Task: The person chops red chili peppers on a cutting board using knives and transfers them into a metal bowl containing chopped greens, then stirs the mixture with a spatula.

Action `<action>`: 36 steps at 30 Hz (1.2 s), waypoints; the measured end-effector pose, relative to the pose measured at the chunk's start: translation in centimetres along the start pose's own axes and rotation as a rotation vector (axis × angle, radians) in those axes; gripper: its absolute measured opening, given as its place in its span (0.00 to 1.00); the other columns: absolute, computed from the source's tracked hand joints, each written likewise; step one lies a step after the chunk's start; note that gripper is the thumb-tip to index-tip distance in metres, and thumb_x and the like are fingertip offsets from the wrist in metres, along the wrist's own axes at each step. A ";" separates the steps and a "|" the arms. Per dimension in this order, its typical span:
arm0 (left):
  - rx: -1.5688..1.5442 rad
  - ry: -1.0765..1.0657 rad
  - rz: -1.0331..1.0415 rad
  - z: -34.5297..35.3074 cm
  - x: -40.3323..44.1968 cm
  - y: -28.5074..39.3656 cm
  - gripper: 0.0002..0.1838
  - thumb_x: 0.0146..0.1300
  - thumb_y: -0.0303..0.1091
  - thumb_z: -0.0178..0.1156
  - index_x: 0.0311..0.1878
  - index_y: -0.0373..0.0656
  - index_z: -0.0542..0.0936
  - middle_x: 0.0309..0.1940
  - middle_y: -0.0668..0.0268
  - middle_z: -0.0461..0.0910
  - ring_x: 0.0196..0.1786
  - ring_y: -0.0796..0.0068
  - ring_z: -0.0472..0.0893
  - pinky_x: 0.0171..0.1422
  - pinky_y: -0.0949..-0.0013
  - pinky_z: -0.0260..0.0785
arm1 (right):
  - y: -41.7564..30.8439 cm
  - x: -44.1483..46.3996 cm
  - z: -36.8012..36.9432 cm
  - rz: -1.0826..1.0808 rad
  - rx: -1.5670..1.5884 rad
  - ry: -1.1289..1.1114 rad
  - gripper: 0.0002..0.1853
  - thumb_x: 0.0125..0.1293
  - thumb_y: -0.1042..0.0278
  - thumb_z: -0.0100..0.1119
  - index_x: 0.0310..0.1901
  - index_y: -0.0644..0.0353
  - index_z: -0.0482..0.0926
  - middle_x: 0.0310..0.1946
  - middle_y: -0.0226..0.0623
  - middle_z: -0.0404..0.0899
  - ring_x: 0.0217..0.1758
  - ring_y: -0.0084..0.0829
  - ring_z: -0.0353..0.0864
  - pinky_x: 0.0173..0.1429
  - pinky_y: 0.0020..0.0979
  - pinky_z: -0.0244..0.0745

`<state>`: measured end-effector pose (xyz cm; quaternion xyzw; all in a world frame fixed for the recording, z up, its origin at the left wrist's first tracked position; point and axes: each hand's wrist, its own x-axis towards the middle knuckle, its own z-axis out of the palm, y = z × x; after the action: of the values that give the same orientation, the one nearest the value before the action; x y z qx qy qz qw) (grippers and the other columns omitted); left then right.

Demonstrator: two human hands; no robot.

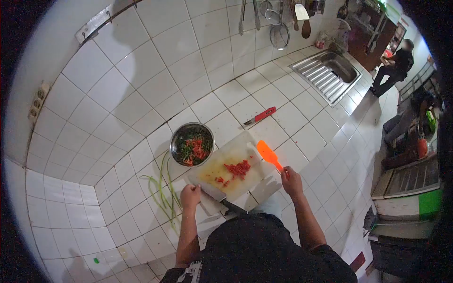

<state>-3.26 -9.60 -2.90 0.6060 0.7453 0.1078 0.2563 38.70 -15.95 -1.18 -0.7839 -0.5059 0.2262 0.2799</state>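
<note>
An orange spatula is in my right hand, its blade pointing up and left over the board's right edge. My left hand is closed at the lower left corner of the cutting board, beside the knife; whether it holds anything is too small to tell. Chopped red pieces lie on the wet white board. The knife's dark handle points toward my body. Left of the board, a steel bowl holds chopped greens and red pieces.
Long green stalks lie left of the board. A red cutter knife rests behind it. The steel sink is at the back right. Utensils hang on the wall. One person is at the far right, apart from my hands.
</note>
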 end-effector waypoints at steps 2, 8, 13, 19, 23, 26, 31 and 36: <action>-0.140 0.162 -0.076 -0.8 -0.5 0.9 0.14 0.65 0.42 0.65 0.35 0.39 0.80 0.28 0.57 0.84 0.34 0.52 0.84 0.41 0.55 0.74 | 0.4 0.2 0.3 -0.029 0.012 0.036 0.12 0.73 0.57 0.56 0.46 0.57 0.81 0.30 0.54 0.84 0.36 0.55 0.86 0.40 0.51 0.80; -0.050 0.224 0.256 -0.6 -1.3 3.2 0.10 0.63 0.38 0.65 0.40 0.41 0.82 0.35 0.56 0.83 0.40 0.52 0.83 0.44 0.54 0.75 | 0.8 1.8 -0.3 0.113 0.108 -0.090 0.12 0.72 0.59 0.59 0.46 0.60 0.80 0.27 0.49 0.85 0.31 0.46 0.86 0.40 0.43 0.80; 0.164 0.104 0.296 -0.6 -1.4 5.7 0.13 0.62 0.39 0.65 0.45 0.42 0.83 0.43 0.57 0.81 0.47 0.52 0.81 0.51 0.50 0.73 | -2.1 4.9 -5.2 -0.061 0.206 -0.168 0.13 0.70 0.61 0.61 0.45 0.63 0.82 0.28 0.44 0.86 0.27 0.35 0.85 0.38 0.37 0.80; 0.147 0.125 0.400 1.4 -2.1 7.1 0.15 0.59 0.40 0.66 0.46 0.42 0.83 0.45 0.57 0.80 0.54 0.52 0.79 0.60 0.44 0.63 | -6.9 8.6 -10.2 0.020 0.299 -0.357 0.14 0.66 0.64 0.67 0.44 0.68 0.83 0.34 0.41 0.86 0.33 0.26 0.86 0.34 0.29 0.81; 0.129 0.140 0.296 3.8 -1.9 7.0 0.13 0.58 0.35 0.64 0.44 0.40 0.82 0.44 0.55 0.80 0.52 0.51 0.79 0.62 0.44 0.61 | -8.6 10.0 -10.3 0.039 0.495 -0.105 0.17 0.68 0.61 0.68 0.48 0.67 0.81 0.36 0.39 0.85 0.38 0.29 0.88 0.34 0.28 0.83; 0.072 0.182 0.278 4.1 -1.8 6.8 0.12 0.57 0.34 0.63 0.43 0.40 0.81 0.43 0.55 0.81 0.51 0.52 0.80 0.62 0.43 0.61 | -6.3 12.3 -8.0 0.020 0.595 0.002 0.18 0.70 0.58 0.66 0.50 0.66 0.80 0.39 0.40 0.84 0.38 0.32 0.88 0.34 0.29 0.84; 0.073 0.182 0.231 3.8 -2.1 7.1 0.10 0.58 0.34 0.62 0.42 0.41 0.82 0.40 0.56 0.81 0.50 0.54 0.80 0.61 0.43 0.61 | -5.5 16.3 -7.2 0.034 0.581 -0.006 0.20 0.72 0.55 0.64 0.52 0.64 0.77 0.39 0.40 0.84 0.40 0.32 0.88 0.34 0.29 0.83; 0.052 0.167 0.236 4.2 -1.7 7.0 0.09 0.60 0.34 0.61 0.41 0.42 0.82 0.41 0.57 0.83 0.48 0.54 0.82 0.62 0.41 0.62 | -4.5 19.6 -5.6 0.016 0.491 -0.125 0.19 0.72 0.52 0.63 0.49 0.61 0.77 0.37 0.36 0.84 0.38 0.30 0.88 0.33 0.28 0.82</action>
<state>5.06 -10.22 -2.77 0.6846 0.6902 0.1681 0.1633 46.80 2.42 4.57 -0.6810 -0.4458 0.3927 0.4281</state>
